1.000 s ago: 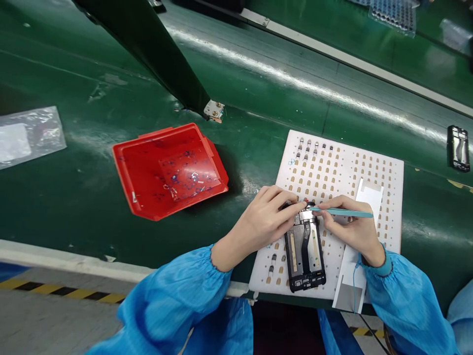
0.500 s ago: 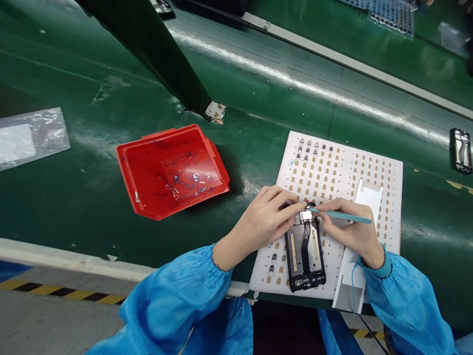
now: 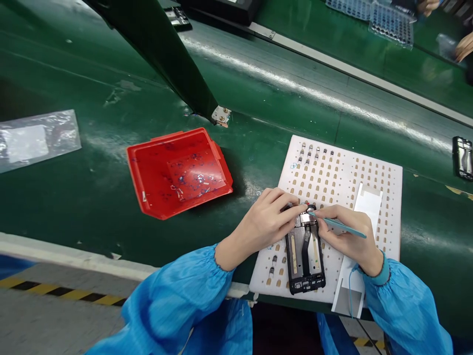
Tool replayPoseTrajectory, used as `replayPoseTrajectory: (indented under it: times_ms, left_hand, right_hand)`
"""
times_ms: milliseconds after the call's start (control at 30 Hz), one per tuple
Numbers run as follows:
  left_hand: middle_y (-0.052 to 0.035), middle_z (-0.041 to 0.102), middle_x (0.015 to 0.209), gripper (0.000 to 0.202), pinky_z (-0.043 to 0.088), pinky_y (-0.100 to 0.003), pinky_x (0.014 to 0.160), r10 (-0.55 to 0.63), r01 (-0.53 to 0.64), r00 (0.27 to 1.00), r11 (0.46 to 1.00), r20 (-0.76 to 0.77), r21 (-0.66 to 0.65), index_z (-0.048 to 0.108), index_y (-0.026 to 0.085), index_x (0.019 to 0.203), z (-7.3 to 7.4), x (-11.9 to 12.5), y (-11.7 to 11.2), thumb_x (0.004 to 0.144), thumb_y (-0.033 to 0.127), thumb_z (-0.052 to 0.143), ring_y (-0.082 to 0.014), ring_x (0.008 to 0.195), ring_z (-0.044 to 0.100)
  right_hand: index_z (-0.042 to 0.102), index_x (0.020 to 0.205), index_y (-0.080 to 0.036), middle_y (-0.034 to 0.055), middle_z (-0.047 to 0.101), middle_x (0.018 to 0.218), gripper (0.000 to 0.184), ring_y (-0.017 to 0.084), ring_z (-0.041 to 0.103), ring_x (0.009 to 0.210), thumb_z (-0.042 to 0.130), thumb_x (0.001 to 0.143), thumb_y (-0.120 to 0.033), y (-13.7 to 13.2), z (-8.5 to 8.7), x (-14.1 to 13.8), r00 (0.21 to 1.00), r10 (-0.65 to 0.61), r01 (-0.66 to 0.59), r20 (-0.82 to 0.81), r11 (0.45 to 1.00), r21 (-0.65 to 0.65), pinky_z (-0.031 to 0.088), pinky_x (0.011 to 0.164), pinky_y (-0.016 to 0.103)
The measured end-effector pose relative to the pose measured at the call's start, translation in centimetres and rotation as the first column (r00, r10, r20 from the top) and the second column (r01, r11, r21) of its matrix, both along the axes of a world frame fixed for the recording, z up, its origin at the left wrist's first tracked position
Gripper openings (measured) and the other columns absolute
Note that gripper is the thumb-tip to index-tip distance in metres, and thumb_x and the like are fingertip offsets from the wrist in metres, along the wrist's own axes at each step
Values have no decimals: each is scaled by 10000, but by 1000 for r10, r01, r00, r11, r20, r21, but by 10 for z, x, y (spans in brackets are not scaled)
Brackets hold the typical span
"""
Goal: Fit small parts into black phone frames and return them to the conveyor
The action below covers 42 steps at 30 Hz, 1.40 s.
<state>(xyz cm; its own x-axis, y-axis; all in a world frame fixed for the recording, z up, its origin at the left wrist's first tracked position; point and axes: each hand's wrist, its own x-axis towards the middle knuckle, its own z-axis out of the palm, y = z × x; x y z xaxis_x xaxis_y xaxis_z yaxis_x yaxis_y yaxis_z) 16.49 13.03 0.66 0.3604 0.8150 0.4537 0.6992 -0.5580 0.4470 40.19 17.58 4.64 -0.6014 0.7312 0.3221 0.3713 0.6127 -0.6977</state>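
Observation:
A black phone frame [image 3: 304,256] lies on a white foam tray [image 3: 369,172] with rows of small slots. My left hand [image 3: 266,219] pinches the frame's top left corner, fingers curled. My right hand [image 3: 347,236] grips a thin teal stick tool [image 3: 342,226] like a pen, its tip touching the top of the frame. A few small dark parts [image 3: 309,150] sit in the tray's far left slots.
A red plastic bin [image 3: 177,170] with scraps of film sits left of the tray on the green belt [image 3: 258,108]. A clear bag [image 3: 35,138] lies far left. Another phone frame [image 3: 463,158] rests at the right edge. A dark slanted post [image 3: 166,49] rises behind the bin.
The view has shifted slightly. My right hand has tilted the teal tool more steeply down toward the frame. My left hand stays on the frame's top.

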Motion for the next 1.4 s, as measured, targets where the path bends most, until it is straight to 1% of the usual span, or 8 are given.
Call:
replayPoseTrajectory:
  times_ms: [200,367,567,800,900,1033,1133,1400]
  left_hand:
    - [-72,722,1069,257,474,-380,796,0,0,1000,1000,6,-3,683,168,1230,0,0,0,1014,61,593,-229,957,600]
    - [-77,717,1063,280,490,-382,820,-8,8,1000,1000,-1,-11,675,167,1253,-1,-1,0,1009,55,595,-232,974,602]
    - [-80,722,1083,273,494,-381,815,-6,6,1000,1000,-11,-15,673,170,1252,-2,-1,-1,1017,62,586,-231,977,603]
    - [-77,732,1104,295,489,-383,832,-5,5,1000,1000,23,-11,677,189,1263,-4,-1,-1,1014,58,585,-232,994,615]
    - [-76,735,1106,283,480,-382,840,11,-7,997,999,70,-54,699,199,1241,-2,-1,-1,1016,75,580,-226,999,629]
    - [-70,730,1094,282,470,-379,864,34,-5,987,985,158,-175,731,228,1213,1,-1,-2,1023,115,556,-214,1015,647]
    - [-66,727,1105,301,466,-383,892,56,-16,985,973,166,-231,732,242,1226,-1,-1,-3,1006,119,568,-221,1039,642]
    - [-62,716,1097,264,458,-423,937,127,-69,969,962,211,-263,728,250,1183,-11,7,-8,1004,156,558,-238,1043,620]
  right_hand:
    - [728,1066,-237,32,830,922,152,216,819,798,642,1012,-124,0,1,-2,1000,2,-2,-2,1000,6,667,651,310]
    - [728,1058,-241,32,836,945,164,219,823,824,628,1010,-121,1,2,-2,1000,20,-20,6,1000,2,678,693,322]
    - [719,1079,-239,36,831,947,179,223,823,830,634,1004,-101,1,1,-1,1000,14,-14,0,1000,10,669,680,317]
    - [718,1070,-238,33,825,922,161,213,814,794,630,1012,-116,0,-2,-2,1000,4,-4,-17,1000,-4,649,648,300]
    - [721,1086,-237,37,821,937,148,211,808,787,639,1020,-133,-2,-4,-1,1000,1,-1,-27,1000,-15,641,649,296]
    - [720,1102,-244,29,810,939,163,214,807,783,613,1036,-140,-5,-14,1,999,0,1,-50,1000,11,643,646,286]
    - [714,1094,-255,19,799,925,177,215,800,747,589,1037,-143,-5,-25,1,997,5,-2,-75,1000,31,645,621,286]
    - [709,1045,-255,23,770,859,183,206,760,657,541,1065,-184,-8,-43,-2,997,-21,26,-77,998,56,623,578,294]
